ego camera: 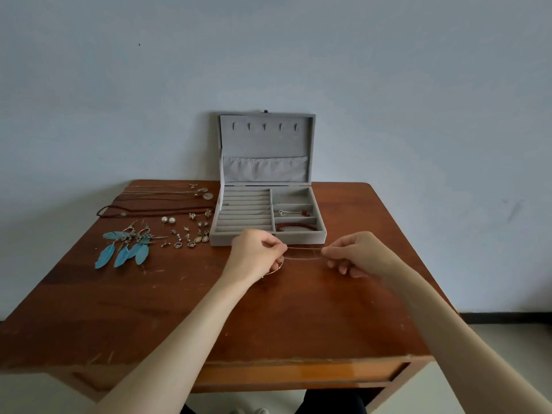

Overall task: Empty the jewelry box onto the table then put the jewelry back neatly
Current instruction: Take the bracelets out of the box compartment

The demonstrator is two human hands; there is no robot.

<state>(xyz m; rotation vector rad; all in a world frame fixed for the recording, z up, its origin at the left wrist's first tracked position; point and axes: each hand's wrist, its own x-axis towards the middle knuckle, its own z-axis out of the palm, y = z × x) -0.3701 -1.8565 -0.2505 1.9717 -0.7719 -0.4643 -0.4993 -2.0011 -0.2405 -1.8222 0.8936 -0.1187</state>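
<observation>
Both hands are working a thin chain (304, 249) just in front of the open grey jewelry box (267, 234) on the wooden bench (298, 309). Left hand (257, 252) has its grip pinched on one end, right hand (355, 253) pinched on the other, chain pulled straight between them. Red bead bracelet (295, 226) sits in the box's front right compartment, blue feather earrings (125, 249) lie off to the left

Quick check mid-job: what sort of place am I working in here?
Probably a plain room in a home: a worn wooden table pushed against a bare pale wall, tiled floor beyond, an open grey jewelry box and earrings laid out.
</observation>
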